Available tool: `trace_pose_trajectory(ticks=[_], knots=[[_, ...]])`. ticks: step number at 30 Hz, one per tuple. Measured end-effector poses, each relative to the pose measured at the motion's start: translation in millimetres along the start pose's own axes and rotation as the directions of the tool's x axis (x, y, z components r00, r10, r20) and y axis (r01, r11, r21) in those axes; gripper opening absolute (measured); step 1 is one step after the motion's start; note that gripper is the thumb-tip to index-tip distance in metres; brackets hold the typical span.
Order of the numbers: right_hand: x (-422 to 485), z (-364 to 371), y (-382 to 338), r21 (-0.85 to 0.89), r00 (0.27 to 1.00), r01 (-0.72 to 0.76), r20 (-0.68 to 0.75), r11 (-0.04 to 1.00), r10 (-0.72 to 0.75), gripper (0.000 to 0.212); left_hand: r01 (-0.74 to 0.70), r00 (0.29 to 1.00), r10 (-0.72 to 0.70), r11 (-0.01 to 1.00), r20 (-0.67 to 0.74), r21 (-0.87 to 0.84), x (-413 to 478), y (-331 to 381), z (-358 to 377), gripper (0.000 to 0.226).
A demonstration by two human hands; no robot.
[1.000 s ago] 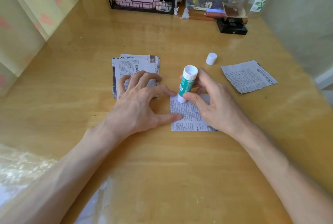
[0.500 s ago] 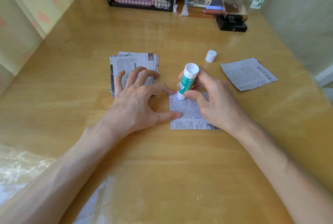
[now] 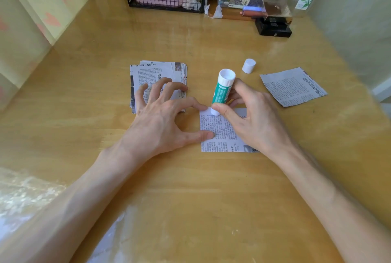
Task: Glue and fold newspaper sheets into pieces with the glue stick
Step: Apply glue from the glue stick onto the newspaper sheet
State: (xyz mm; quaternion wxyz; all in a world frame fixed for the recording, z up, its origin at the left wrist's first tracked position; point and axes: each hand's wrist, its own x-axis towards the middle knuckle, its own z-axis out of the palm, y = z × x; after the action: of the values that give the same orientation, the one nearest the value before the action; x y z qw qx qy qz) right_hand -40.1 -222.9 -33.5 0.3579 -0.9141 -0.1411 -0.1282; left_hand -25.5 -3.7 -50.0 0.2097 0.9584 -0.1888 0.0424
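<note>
Glue stick (image 3: 222,94) stands near-upright, tip down on newspaper sheet (image 3: 220,135).

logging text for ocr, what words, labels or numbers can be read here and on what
Nothing reads clearly enough to quote.
glue stick: white print on green label, blurred.
newspaper sheet being glued: dense columns, too small.
newspaper stack: headline and columns, blurred.
loose sheet at right: headline, blurred.
black box: white markings, too small.

Bright, soft daylight, glossy on the table (image 3: 190,36) beyond the right hand (image 3: 254,123). Washed-out, blurred corner behind the left hand (image 3: 160,123).
</note>
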Motion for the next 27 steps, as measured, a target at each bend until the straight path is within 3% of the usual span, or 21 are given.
trace_pose_trajectory(ticks=[8, 27], knots=[[-0.8, -3.4, 6.9, -0.030, 0.998, -0.019, 0.060, 0.999, 0.020, 0.018, 0.001, 1.000, -0.001, 1.000, 0.015, 0.015, -0.4, -0.9, -0.3, 0.074], [-6.5, -24.3, 18.7, -0.045, 0.995, -0.083, 0.047, 0.996, 0.085, 0.019, 0.007, 0.999, -0.007, 1.000, 0.036, 0.020, -1.5, -0.4, -1.9, 0.081]])
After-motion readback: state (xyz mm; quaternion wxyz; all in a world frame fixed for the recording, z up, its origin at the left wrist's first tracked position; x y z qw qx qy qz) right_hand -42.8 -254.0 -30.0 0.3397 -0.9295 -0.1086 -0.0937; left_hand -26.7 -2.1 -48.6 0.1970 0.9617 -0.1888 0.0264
